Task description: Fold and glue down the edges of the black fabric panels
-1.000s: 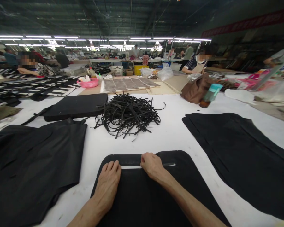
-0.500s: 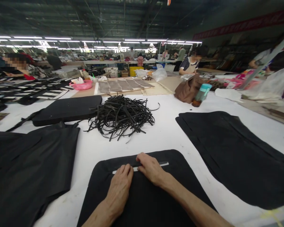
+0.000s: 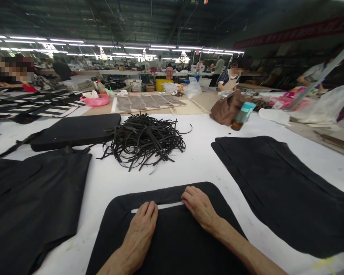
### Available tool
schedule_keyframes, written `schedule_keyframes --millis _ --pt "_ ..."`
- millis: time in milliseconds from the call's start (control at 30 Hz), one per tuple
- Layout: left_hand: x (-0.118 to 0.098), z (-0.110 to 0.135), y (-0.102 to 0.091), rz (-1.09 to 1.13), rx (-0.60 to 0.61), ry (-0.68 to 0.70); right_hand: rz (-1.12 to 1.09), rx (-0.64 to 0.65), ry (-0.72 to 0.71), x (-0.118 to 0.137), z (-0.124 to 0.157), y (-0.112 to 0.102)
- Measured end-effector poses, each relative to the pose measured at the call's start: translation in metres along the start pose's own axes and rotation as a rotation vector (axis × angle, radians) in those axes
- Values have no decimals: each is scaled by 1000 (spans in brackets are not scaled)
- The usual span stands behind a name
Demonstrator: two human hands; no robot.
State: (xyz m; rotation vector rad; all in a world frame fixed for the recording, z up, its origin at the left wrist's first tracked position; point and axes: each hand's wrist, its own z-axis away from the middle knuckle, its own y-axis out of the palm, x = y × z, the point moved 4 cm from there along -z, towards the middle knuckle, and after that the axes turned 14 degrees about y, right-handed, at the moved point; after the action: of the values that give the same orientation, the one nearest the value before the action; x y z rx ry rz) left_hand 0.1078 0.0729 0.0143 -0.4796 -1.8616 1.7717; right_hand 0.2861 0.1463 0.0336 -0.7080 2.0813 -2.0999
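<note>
A black fabric panel (image 3: 172, 244) with rounded corners lies flat in front of me. A narrow white band (image 3: 170, 206) runs across its upper part; I cannot tell whether it is a strip or a slit showing white below. My left hand (image 3: 141, 231) rests near the band's left end, fingers pressed together and bent down onto the fabric. At the right end, my right hand (image 3: 199, 206) has its fingers curled over the band's edge, closed on the panel. The fingertips of both hands are partly hidden.
Beyond the panel sits a heap of black strips (image 3: 146, 139), beside a thick black pad (image 3: 76, 130). Black sheets lie left (image 3: 37, 206) and right (image 3: 278, 187). A bottle with a turquoise lid (image 3: 243, 114) leans against brown cloth (image 3: 226, 107). Co-workers are farther back.
My right hand has slid right along the white band, away from my left hand, uncovering its middle. My left hand stays near the left end. The view has shifted slightly.
</note>
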Motion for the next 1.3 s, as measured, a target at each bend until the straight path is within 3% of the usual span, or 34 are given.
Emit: schedule_keyframes --millis 233,467,700,1067,1300 --pt "0 -4 -1 -8 41 20 -42 103 142 3 -7 -5" --pt "-4 -3 -3 -109 7 46 61 247 393 8 -20 -5" --pt "-9 -12 -12 -65 54 30 39 334 477 4 -34 -7" --pt "-22 -41 -19 -102 163 -77 -15 323 432 0 -34 -4" --pt "-31 -51 -19 -232 226 -65 -175 283 193 -15 -21 -9"
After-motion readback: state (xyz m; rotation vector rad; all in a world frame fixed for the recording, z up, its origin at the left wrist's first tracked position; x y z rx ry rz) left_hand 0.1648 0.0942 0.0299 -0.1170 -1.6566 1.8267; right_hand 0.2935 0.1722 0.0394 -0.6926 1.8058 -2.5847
